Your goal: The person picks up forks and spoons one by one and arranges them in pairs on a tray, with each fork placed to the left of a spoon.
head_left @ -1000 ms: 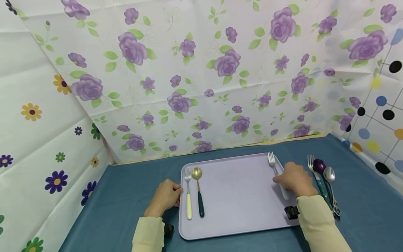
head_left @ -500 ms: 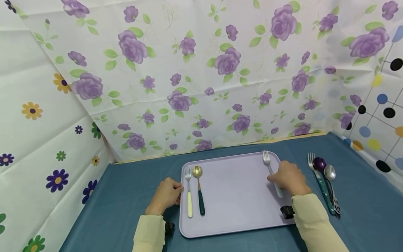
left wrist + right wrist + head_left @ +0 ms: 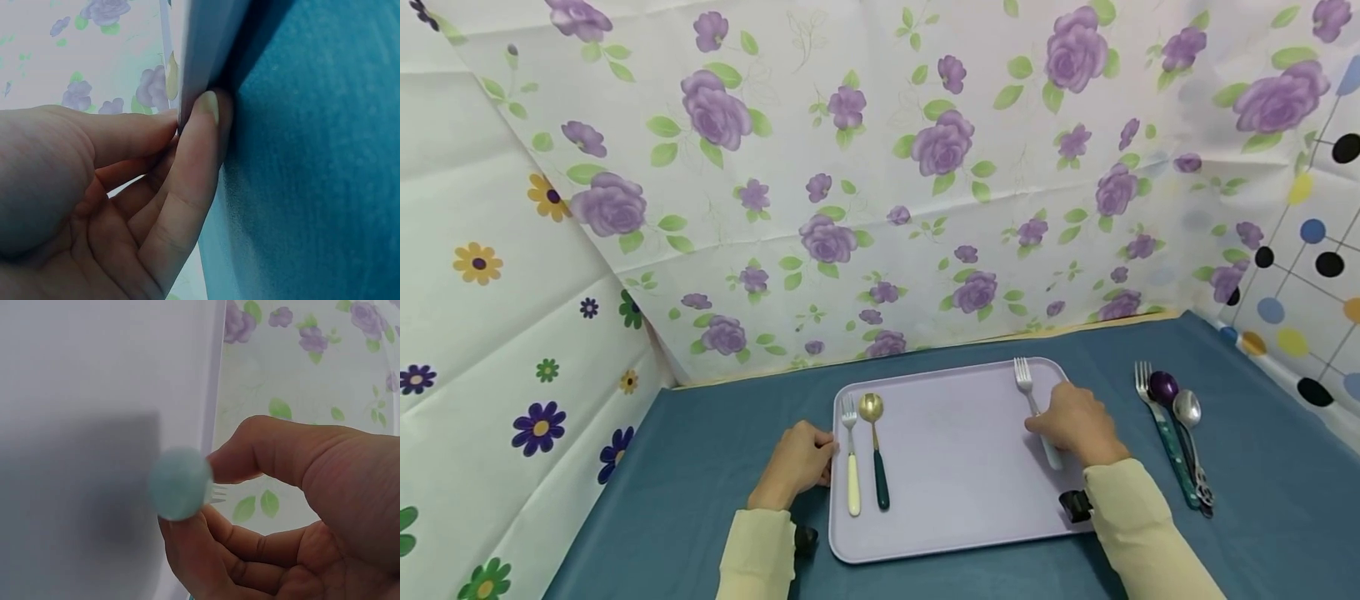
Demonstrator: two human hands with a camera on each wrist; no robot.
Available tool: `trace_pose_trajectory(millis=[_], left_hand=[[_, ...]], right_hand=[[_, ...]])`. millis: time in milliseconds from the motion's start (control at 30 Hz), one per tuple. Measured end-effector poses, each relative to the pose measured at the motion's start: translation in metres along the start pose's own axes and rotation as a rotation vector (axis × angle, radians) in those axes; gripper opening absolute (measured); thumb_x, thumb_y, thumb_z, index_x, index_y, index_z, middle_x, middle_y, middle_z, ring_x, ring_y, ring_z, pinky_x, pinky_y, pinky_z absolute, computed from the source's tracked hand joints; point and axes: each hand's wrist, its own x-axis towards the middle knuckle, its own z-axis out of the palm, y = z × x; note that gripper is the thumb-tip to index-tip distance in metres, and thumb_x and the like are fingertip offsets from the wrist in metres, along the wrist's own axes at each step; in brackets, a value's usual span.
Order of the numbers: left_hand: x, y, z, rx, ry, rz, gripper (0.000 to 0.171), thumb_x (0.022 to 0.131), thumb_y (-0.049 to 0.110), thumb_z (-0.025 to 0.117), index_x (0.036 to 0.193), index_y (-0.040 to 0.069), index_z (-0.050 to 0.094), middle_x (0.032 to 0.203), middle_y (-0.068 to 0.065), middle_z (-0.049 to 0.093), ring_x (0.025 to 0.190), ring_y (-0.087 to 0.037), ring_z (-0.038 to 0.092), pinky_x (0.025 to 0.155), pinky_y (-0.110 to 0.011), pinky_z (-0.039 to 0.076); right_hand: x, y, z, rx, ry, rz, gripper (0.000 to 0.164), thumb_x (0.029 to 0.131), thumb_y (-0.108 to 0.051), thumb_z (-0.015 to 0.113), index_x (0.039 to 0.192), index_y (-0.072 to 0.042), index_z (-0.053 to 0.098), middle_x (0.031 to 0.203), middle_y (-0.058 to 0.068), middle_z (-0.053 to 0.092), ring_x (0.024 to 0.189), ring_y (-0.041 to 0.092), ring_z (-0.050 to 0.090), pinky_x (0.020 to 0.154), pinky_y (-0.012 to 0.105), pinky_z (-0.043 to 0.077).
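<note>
My left hand (image 3: 795, 463) pinches the left rim of a pale lilac tray (image 3: 958, 467), thumb above and fingers underneath, as the left wrist view shows. Toward the tray's right side my right hand (image 3: 1078, 422) holds a fork (image 3: 1024, 377) between thumb and fingers. The fork's tines point to the back wall, and its pale blue handle end (image 3: 180, 483) faces the right wrist camera. Inside the tray at the left lie a fork with a cream handle (image 3: 853, 483) and a gold spoon (image 3: 872, 407) with a dark green handle, side by side.
Right of the tray, on the blue tablecloth (image 3: 700, 467), lie a fork with a green handle (image 3: 1172, 454), a purple spoon (image 3: 1163, 387) and a silver spoon (image 3: 1187, 408) with an ornate handle. Flower-patterned sheets (image 3: 880, 192) enclose the table at the back and sides.
My right hand has carried the fork leftward, from near the tray's right rim further inward over the tray. The left hand stays on the left rim.
</note>
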Motion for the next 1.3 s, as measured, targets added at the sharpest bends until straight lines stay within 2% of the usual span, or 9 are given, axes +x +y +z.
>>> trace_pose_trajectory(millis=[200, 400, 733, 1000, 1300], left_hand=[[0.000, 0.000, 0.000, -0.017, 0.001, 0.013, 0.019, 0.095, 0.005, 0.057, 0.100, -0.002, 0.073, 0.062, -0.008, 0.061, 0.052, -0.014, 0.059, 0.050, -0.029, 0.054], [0.000, 0.001, 0.000, -0.025, -0.001, 0.013, 0.019, 0.095, 0.005, 0.057, 0.101, -0.003, 0.073, 0.064, -0.009, 0.062, 0.052, -0.014, 0.059, 0.050, -0.029, 0.055], [-0.001, 0.002, -0.001, -0.023, 0.007, 0.003, 0.020, 0.095, 0.005, 0.057, 0.106, -0.005, 0.071, 0.067, -0.008, 0.062, 0.052, -0.013, 0.059, 0.049, -0.029, 0.055], [0.001, 0.002, 0.000, -0.015, 0.010, -0.006, 0.019, 0.095, 0.006, 0.057, 0.103, -0.003, 0.072, 0.066, -0.008, 0.061, 0.052, -0.014, 0.059, 0.049, -0.028, 0.054], [0.001, -0.001, -0.001, -0.012, -0.002, 0.004, 0.018, 0.095, 0.006, 0.057, 0.098, -0.001, 0.074, 0.062, -0.007, 0.061, 0.052, -0.014, 0.058, 0.050, -0.029, 0.055]], right_hand=[[-0.001, -0.005, 0.002, 0.006, 0.014, -0.026, 0.029, 0.079, -0.022, 0.071, 0.082, 0.003, 0.058, 0.069, 0.012, 0.055, 0.059, 0.025, 0.051, 0.046, 0.034, 0.041], [0.000, -0.009, 0.006, 0.000, 0.024, -0.037, 0.026, 0.078, -0.021, 0.071, 0.077, 0.001, 0.058, 0.066, 0.011, 0.053, 0.057, 0.023, 0.051, 0.045, 0.033, 0.040], [0.000, -0.018, 0.015, -0.005, 0.031, -0.063, 0.027, 0.077, -0.019, 0.073, 0.080, 0.003, 0.059, 0.067, 0.011, 0.055, 0.055, 0.022, 0.052, 0.044, 0.032, 0.042], [0.000, -0.024, 0.020, 0.013, 0.027, -0.047, 0.027, 0.077, -0.020, 0.073, 0.082, 0.003, 0.059, 0.068, 0.011, 0.056, 0.055, 0.022, 0.052, 0.044, 0.032, 0.041], [0.002, -0.030, 0.027, -0.002, 0.034, -0.079, 0.025, 0.077, -0.021, 0.073, 0.076, 0.000, 0.059, 0.066, 0.010, 0.056, 0.053, 0.021, 0.051, 0.044, 0.032, 0.041]])
